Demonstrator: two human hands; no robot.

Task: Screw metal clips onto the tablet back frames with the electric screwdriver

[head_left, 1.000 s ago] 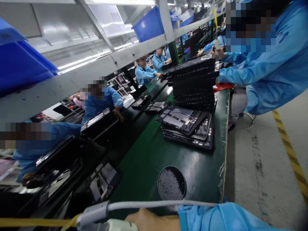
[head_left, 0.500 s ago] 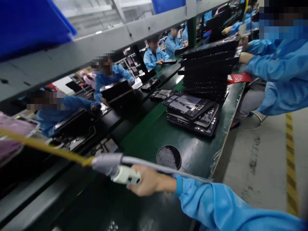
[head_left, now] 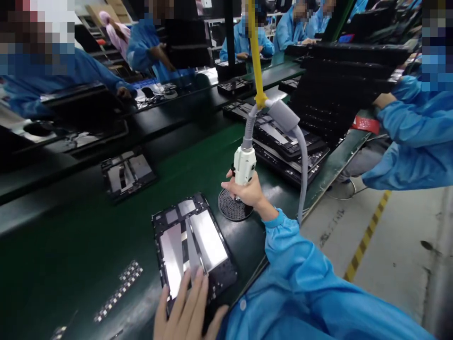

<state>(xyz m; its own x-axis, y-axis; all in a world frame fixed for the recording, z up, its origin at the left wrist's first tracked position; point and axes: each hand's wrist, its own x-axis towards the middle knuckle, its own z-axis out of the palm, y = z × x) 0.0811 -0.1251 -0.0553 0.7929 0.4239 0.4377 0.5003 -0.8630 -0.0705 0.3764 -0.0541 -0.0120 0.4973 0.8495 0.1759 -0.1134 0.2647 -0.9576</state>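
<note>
My right hand [head_left: 249, 192] is wrapped round a white electric screwdriver [head_left: 244, 163], held upright with its lower end over a round black dish of small screws [head_left: 229, 208]. Whether the tip touches the screws is hard to see. A grey cable and a yellow hanging strap [head_left: 257, 61] run up from the tool. To the left of the dish lies an opened tablet-like device [head_left: 210, 236], its silver battery panels facing up. My left hand [head_left: 189, 304] rests with outstretched fingers over its near edge, holding nothing.
Strips of small parts [head_left: 118, 293] lie at left on the green bench [head_left: 71, 236]. Another opened device [head_left: 129, 172] sits further back. Stacked devices [head_left: 283, 156] and a tall dark pile [head_left: 329, 89] stand beyond the dish. Co-workers in blue sit across and at right.
The screwdriver has swung from slanted to upright and now stands over the screw dish, still in my right hand. My view has shifted; my left hand and the near device have come into sight.
</note>
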